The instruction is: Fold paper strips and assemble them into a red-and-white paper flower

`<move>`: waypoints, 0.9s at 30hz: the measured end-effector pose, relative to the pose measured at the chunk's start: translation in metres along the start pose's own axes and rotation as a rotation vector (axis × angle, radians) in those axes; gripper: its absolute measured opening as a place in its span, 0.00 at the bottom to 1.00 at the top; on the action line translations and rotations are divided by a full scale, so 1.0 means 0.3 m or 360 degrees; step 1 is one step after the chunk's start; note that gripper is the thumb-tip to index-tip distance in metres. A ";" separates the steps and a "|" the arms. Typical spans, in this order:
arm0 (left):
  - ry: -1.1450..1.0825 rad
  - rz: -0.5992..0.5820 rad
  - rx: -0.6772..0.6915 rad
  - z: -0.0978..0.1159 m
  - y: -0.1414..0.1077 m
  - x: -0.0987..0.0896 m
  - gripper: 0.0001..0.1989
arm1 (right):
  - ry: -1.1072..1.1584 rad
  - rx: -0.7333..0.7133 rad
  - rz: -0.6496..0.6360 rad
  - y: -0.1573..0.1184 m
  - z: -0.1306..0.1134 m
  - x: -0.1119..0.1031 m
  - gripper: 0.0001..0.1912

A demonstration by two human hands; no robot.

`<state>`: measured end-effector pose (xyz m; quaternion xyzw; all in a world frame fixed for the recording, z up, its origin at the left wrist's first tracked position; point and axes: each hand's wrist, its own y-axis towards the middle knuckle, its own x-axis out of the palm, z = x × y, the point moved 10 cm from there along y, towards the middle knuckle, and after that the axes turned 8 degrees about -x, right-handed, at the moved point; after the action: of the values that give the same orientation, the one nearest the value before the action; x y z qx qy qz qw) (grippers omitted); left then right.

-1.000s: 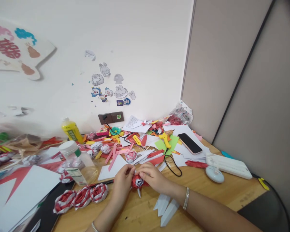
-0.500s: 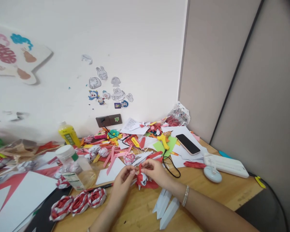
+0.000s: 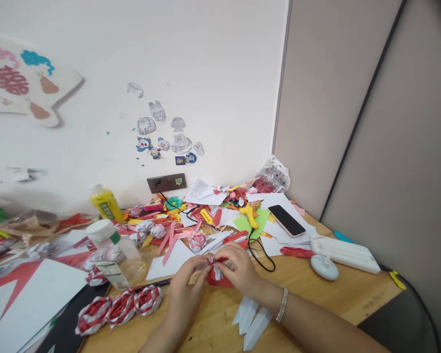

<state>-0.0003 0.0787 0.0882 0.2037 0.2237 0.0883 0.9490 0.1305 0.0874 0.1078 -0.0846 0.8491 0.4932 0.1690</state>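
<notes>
White-lidded clear jar near left hand, contents unclear

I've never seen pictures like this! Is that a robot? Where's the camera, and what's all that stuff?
No robot here, just a person using bare hands. The camera sits on the person's head, looking forward and down, so you see almost what they see.

The left hand and right hand meet in front, and their fingertips pinch a red and white folded paper. The fingers hide part of it.

On the wooden table are three striped paper rolls in a row, a clear jar with a white lid, a yellow glue gun, a phone, and lots of colourful paper scraps.
</notes>
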 end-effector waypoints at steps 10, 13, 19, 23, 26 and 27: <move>0.0076 -0.0176 0.0225 0.053 -0.008 0.018 0.04 | -0.0039 -0.0272 -0.0099 -0.010 -0.040 0.015 0.06; 0.0017 -0.0237 0.0099 0.034 0.003 0.025 0.03 | 0.0015 -0.0182 -0.0153 0.001 -0.036 0.014 0.05; -0.0328 -0.0516 -0.0383 -0.045 0.028 0.078 0.09 | 0.0598 0.0594 -0.0350 -0.025 0.082 0.070 0.07; -0.0526 -0.0802 -0.0551 -0.109 0.006 0.147 0.11 | 0.0963 0.0984 -0.0445 -0.088 0.153 0.139 0.11; -0.0593 -0.0909 -0.0577 -0.143 -0.007 0.175 0.11 | 0.1043 0.1095 -0.0479 -0.115 0.183 0.164 0.12; -0.0605 -0.0924 -0.0593 -0.152 -0.010 0.181 0.11 | 0.1061 0.1116 -0.0488 -0.120 0.188 0.170 0.13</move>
<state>0.0269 0.1058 0.0286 -0.0310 0.0723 -0.1840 0.9798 0.1060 0.1195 0.0340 -0.2993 0.9492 0.0941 -0.0225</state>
